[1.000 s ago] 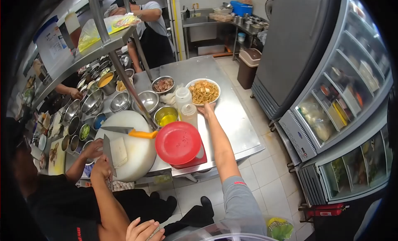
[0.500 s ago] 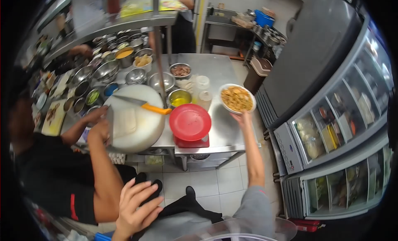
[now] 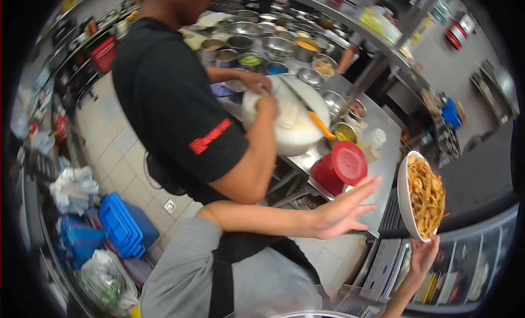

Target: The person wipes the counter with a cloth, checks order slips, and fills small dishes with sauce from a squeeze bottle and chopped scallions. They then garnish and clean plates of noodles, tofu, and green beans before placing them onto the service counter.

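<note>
My right hand [image 3: 423, 255] grips the lower rim of a white bowl [image 3: 405, 200] at the right side of the view. The bowl is tilted and heaped with brown-orange noodles [image 3: 426, 197]. My left hand [image 3: 345, 211] reaches across to the right, open with its fingers stretched out and holding nothing. It is apart from the bowl, in front of a red plate [image 3: 350, 162] that rests on a red scale [image 3: 327, 173] at the counter edge.
A co-worker in a black shirt [image 3: 169, 99] stands left, hands over a round white chopping board [image 3: 298, 137]. An orange-handled knife [image 3: 320, 125] lies on it. Metal bowls [image 3: 278, 46] fill the counter. A glass-door fridge [image 3: 470, 263] stands right; a blue bin [image 3: 123, 225] sits on the floor left.
The view has swung and tilted. My right hand still holds the bowl, now lower right and more tilted. My left hand has reached out to the right, nearer the bowl.
</note>
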The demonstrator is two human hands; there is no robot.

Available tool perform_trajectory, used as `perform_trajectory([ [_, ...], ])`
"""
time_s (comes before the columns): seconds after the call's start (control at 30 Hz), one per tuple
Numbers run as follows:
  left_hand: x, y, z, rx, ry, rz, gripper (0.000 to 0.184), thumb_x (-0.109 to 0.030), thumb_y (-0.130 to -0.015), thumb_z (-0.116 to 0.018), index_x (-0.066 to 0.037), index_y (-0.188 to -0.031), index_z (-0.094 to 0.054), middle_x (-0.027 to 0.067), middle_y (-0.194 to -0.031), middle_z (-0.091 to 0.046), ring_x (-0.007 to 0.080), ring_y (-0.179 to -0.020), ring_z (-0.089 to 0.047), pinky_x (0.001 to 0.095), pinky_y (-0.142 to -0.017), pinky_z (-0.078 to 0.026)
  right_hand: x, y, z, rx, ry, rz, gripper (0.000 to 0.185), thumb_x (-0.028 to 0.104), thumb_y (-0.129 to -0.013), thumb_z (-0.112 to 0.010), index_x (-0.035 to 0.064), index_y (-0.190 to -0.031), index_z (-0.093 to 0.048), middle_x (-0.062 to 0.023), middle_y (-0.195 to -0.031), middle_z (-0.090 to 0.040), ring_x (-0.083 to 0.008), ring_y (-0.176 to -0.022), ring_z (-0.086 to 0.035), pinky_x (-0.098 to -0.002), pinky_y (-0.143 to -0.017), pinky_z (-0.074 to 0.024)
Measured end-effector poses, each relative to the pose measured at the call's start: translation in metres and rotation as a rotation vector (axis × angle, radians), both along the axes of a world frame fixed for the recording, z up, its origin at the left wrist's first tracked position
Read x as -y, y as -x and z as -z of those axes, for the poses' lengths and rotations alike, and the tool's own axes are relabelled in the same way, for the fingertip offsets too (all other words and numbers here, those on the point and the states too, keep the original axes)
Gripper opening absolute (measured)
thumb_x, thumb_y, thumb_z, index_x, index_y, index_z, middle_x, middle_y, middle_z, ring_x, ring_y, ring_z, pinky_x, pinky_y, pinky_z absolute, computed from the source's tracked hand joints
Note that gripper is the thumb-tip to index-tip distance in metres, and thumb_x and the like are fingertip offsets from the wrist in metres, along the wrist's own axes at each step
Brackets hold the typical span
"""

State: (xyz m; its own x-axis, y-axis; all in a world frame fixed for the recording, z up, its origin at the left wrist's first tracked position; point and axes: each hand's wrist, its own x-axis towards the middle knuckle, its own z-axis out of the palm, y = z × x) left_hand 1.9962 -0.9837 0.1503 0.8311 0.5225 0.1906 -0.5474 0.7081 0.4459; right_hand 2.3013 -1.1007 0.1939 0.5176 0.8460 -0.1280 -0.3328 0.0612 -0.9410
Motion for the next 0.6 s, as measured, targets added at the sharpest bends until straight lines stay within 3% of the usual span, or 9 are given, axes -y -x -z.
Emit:
perform_trajectory([
  [0.07, 0.002, -0.002, -0.023, -0.005, 0.086, -0.038, 0.071, -0.048, -0.092, -0.042, -0.027, -0.144, 0.001, 0.0048, -0.150, 0.005, 0.0280, -0.138, -0.005, 0.0548, -0.107, -0.013, -0.004, 0.034, -0.019, -0.035, -0.038, -0.095, 0.042, 0.019, -0.083, -0.049, -0.0008, -0.120, -0.044, -0.0148, -0.111, -0.060, -0.0268, -0.085, -0.065, -0.0354, -0.054, -0.0574],
  [0.17, 0.007, 0.027, -0.045, 0.158, -0.065, -0.181, 0.067, -0.045, -0.092, -0.044, -0.026, -0.144, -0.005, 0.0001, -0.145, -0.016, 0.0190, -0.133, -0.018, 0.0490, -0.105, -0.021, -0.017, 0.077, -0.041, -0.038, -0.134, -0.406, 0.042, 0.018, -0.084, -0.049, 0.0002, -0.122, -0.044, -0.0158, -0.110, -0.060, -0.0246, -0.084, -0.064, -0.0322, -0.065, -0.0583],
  [0.23, 0.019, 0.055, -0.061, 0.276, -0.154, -0.332, 0.065, -0.047, -0.090, -0.049, -0.022, -0.139, -0.015, 0.0020, -0.135, -0.031, 0.0154, -0.127, -0.028, 0.0466, -0.099, -0.030, -0.021, 0.123, -0.055, 0.025, -0.115, -0.299, 0.041, 0.020, -0.085, -0.049, 0.0022, -0.123, -0.044, -0.0115, -0.107, -0.061, -0.0211, -0.084, -0.064, -0.0272, -0.056, -0.0547],
  [0.3, 0.033, 0.084, -0.067, 0.312, -0.208, -0.422, 0.063, -0.047, -0.090, -0.048, -0.023, -0.138, -0.017, 0.0012, -0.135, -0.032, 0.0167, -0.125, -0.031, 0.0443, -0.100, -0.030, -0.024, 0.142, -0.062, 0.048, -0.113, -0.313, 0.041, 0.020, -0.086, -0.048, 0.0024, -0.122, -0.044, -0.0112, -0.106, -0.061, -0.0203, -0.081, -0.064, -0.0268, -0.053, -0.0542],
  [0.37, 0.043, 0.126, -0.078, 0.358, -0.223, -0.515, 0.068, -0.047, -0.089, -0.050, -0.023, -0.140, -0.013, 0.0021, -0.134, -0.034, 0.0171, -0.125, -0.033, 0.0433, -0.101, -0.030, -0.045, 0.165, -0.073, 0.112, -0.173, -0.605, 0.040, 0.020, -0.086, -0.047, 0.0008, -0.122, -0.044, -0.0123, -0.106, -0.062, -0.0208, -0.078, -0.065, -0.0278, -0.050, -0.0551],
  [0.43, 0.054, 0.165, -0.086, 0.395, -0.235, -0.622, 0.069, -0.046, -0.091, -0.047, -0.019, -0.142, -0.009, 0.0007, -0.133, -0.036, 0.0151, -0.119, -0.039, 0.0344, -0.095, -0.038, -0.076, 0.183, -0.083, 0.103, -0.126, -0.573, 0.040, 0.020, -0.087, -0.046, -0.0018, -0.120, -0.043, -0.0155, -0.104, -0.062, -0.0223, -0.072, -0.065, -0.0315, -0.050, -0.0578],
  [0.6, 0.073, 0.275, -0.102, 0.366, -0.369, -0.893, 0.064, -0.047, -0.089, -0.049, -0.013, -0.134, -0.020, 0.0052, -0.124, -0.042, 0.0165, -0.114, -0.045, 0.0379, -0.093, -0.041, -0.120, 0.303, -0.106, 0.282, -0.250, -0.863, 0.039, 0.023, -0.088, -0.045, 0.0005, -0.120, -0.044, -0.0124, -0.106, -0.061, -0.0190, -0.077, -0.065, -0.0269, -0.053, -0.0570],
])
